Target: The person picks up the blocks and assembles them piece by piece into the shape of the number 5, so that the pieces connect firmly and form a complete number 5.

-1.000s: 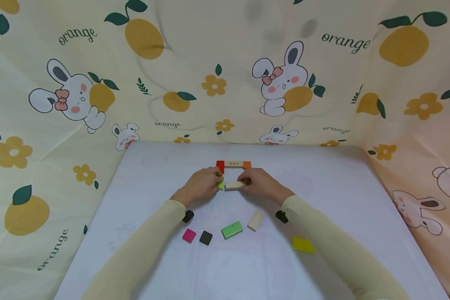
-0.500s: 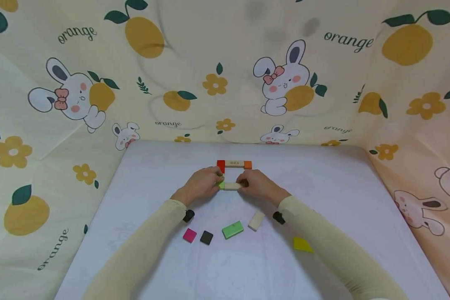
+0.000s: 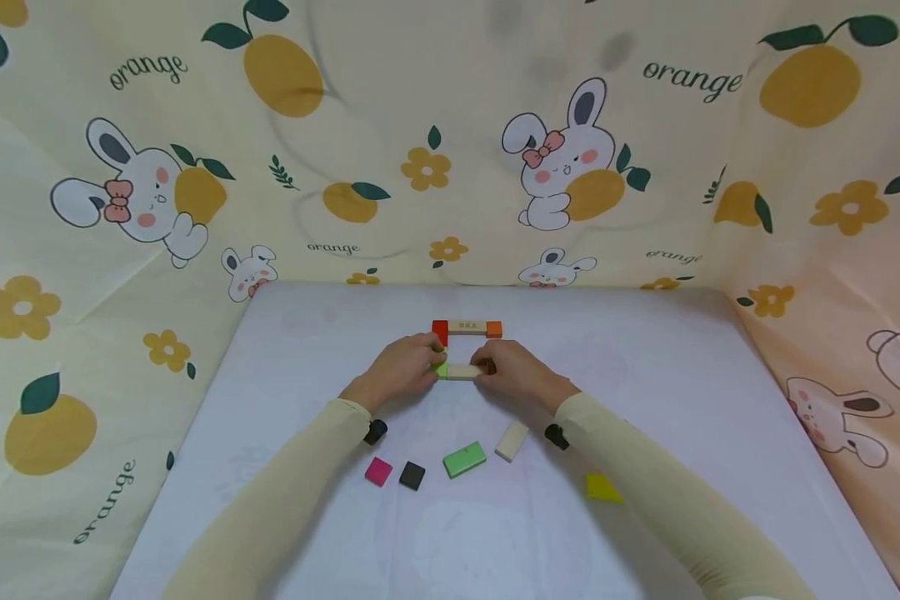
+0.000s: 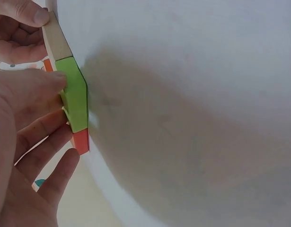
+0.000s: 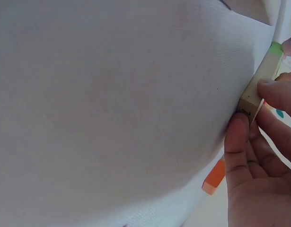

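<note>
My left hand [image 3: 397, 368] grips a light green block [image 4: 75, 97], thumb on its near face and fingers behind it. Its far end meets a red block [image 3: 439, 331]. From the right, my right hand [image 3: 521, 371] pinches a plain wooden block [image 3: 461, 372], whose left end lies against the green one. In the right wrist view, the thumb rests on this wooden block [image 5: 260, 87] and a fingertip is at its end. Behind the hands, a printed wooden block [image 3: 467, 328] lies between the red block and an orange block [image 3: 494, 330]. Together the blocks outline three sides of a rectangle.
Nearer on the white table [image 3: 330, 533] lie a pink square [image 3: 378, 472], a black square [image 3: 412, 476], a green block [image 3: 464, 459] and a pale wooden block [image 3: 512, 441]. A yellow block [image 3: 604, 488] is partly under the right forearm. Patterned cloth [image 3: 465, 83] surrounds the table.
The right hand has moved slightly left with the wooden block, closing the small gap between it and the light green block. The left hand has stayed in place.
</note>
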`<state>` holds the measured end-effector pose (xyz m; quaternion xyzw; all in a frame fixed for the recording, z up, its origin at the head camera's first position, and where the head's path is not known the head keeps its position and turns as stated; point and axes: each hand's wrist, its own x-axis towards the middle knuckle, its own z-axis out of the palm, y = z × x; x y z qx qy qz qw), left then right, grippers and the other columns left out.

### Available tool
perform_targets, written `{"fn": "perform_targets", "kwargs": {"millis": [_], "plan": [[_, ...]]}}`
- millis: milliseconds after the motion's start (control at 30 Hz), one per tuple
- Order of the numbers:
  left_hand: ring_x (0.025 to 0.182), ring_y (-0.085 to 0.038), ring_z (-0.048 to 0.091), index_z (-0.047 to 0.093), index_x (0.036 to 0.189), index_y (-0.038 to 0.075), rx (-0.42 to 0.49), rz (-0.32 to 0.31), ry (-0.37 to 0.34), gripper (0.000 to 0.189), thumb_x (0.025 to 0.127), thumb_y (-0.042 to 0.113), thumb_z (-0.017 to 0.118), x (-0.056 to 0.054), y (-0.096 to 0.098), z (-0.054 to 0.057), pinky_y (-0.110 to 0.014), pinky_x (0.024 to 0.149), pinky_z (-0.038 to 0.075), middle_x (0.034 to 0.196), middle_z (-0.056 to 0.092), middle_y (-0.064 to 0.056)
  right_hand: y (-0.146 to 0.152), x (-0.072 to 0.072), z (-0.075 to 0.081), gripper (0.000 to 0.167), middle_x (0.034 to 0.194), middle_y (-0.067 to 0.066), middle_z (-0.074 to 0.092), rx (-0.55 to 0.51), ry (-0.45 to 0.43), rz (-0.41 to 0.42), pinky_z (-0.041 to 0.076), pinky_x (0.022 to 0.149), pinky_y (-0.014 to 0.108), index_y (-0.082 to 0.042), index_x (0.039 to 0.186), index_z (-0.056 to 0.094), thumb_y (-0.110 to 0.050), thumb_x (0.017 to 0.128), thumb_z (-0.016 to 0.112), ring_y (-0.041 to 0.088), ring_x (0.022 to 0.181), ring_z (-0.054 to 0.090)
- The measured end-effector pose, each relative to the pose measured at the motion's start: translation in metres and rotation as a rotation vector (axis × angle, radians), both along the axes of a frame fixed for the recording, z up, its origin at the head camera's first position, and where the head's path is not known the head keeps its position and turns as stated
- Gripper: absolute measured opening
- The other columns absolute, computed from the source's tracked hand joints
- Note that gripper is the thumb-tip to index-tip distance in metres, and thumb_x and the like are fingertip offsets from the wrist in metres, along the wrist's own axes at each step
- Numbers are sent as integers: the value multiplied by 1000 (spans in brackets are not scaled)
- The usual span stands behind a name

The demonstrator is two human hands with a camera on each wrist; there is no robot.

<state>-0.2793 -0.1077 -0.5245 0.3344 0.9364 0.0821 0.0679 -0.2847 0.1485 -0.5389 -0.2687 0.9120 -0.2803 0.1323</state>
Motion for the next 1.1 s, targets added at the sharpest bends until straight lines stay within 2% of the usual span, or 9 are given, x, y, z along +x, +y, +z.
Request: {"fn": "perform_targets", "kwargs": {"millis": [167,400,567,667,767,833,900,967,1100], "plan": [[122,-19,62,76,137,10,14,12,-10,34,104,17,71,-1,-1,-3,-35,107,51,134,65,-2,-1,3,-2,28,96,-2,64,5,13,18,52,77,32,-6,122,78,-13,96,83,17,88,56],[108,-17,61,75,135,12,76,55,-32,30,106,15,68,-9,4,-3,-33,102,53,124,67,0,0,3,-2,29,96,-3,63,7,15,11,52,75,32,-9,123,78,-13,95,85,17,87,56],[123,-21,61,72,140,11,133,107,-98,32,109,12,64,-16,8,2,-40,113,48,138,67,-4,1,3,0,31,96,-1,64,14,-5,11,51,75,33,-8,125,77,-13,95,84,17,87,56],[132,-24,59,68,146,11,198,143,-168,36,111,11,59,-20,8,3,-44,117,44,142,65,-6,1,3,0,32,97,-1,64,20,-13,9,51,76,33,-7,126,77,-13,95,83,17,87,56],[128,-24,60,65,150,11,304,172,-225,41,111,7,54,-24,7,3,-45,116,45,138,64,-7,1,3,0,32,97,-2,64,24,-14,8,51,77,33,-8,127,76,-13,95,83,17,87,57],[126,-24,59,65,150,11,383,188,-228,42,110,6,53,-25,6,4,-45,115,46,136,63,-7,2,2,-1,33,98,-2,64,24,-18,7,52,77,33,-8,127,76,-13,95,83,18,88,57],[127,-24,58,67,147,11,428,187,-190,41,109,5,55,-23,6,7,-45,115,46,137,61,-7,2,2,-1,33,98,-2,64,26,-22,2,52,78,33,-9,127,76,-14,95,84,18,89,57],[131,-25,56,69,144,10,423,156,-135,38,108,5,57,-15,7,10,-45,116,45,141,60,-8,2,1,-1,33,98,-2,64,23,-22,3,52,77,33,-9,127,76,-14,95,84,18,89,57],[135,-26,52,68,146,8,259,30,-42,37,110,9,60,13,11,12,-42,116,45,144,57,-9,3,2,-1,33,97,-2,63,20,-10,6,51,77,33,-9,127,76,-13,95,83,18,89,56]]}}
